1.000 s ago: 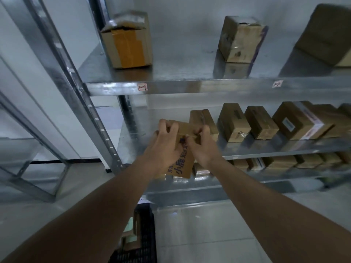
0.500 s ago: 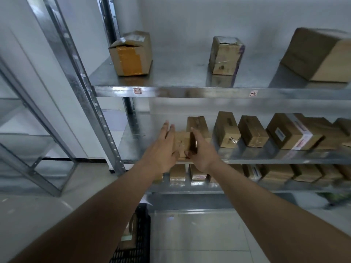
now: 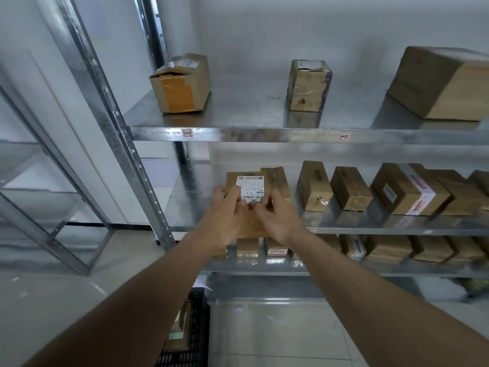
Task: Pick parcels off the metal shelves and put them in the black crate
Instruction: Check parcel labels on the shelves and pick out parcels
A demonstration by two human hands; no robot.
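Two hands, left [image 3: 225, 221] and right [image 3: 277, 221], grip a labelled parcel [image 3: 250, 192] just off the middle shelf [image 3: 370, 230] | step: pick in hand, we judge | next: we lower it into the crate [image 3: 195, 335], down at the floor.

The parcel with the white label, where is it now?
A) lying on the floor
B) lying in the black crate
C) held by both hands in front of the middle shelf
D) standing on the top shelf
C: the left hand and the right hand both grip the parcel in front of the middle shelf.
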